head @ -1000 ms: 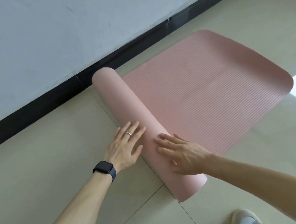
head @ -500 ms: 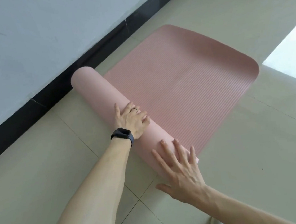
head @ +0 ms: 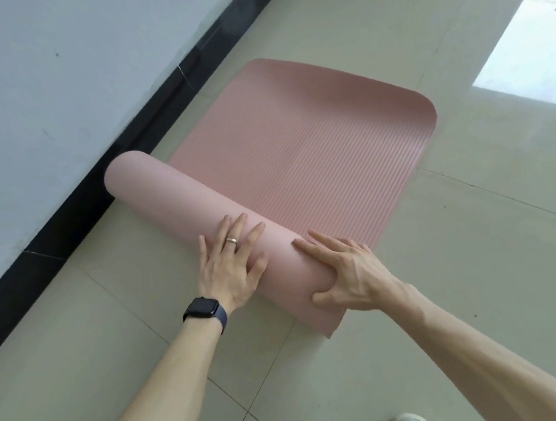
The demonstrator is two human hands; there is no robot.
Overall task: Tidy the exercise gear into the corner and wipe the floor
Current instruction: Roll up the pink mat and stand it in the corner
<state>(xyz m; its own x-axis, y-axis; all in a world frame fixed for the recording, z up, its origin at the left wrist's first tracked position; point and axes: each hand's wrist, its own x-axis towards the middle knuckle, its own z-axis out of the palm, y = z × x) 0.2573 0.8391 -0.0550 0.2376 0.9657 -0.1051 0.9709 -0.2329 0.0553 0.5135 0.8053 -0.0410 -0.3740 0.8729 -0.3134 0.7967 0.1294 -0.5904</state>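
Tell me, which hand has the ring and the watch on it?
The left hand. It has a silver ring on one finger and a dark watch on its wrist, and lies flat on the pink mat roll. The right hand is bare.

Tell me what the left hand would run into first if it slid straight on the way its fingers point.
The left hand lies flat on the rolled part of the pink yoga mat, fingers pointing over its crest. Going straight on, it would likely meet the ribbed flat section first; beyond that, bare floor tiles.

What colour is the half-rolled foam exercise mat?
Pink, with fine ribbing on the flat part of the foam exercise mat, seen in the head view.
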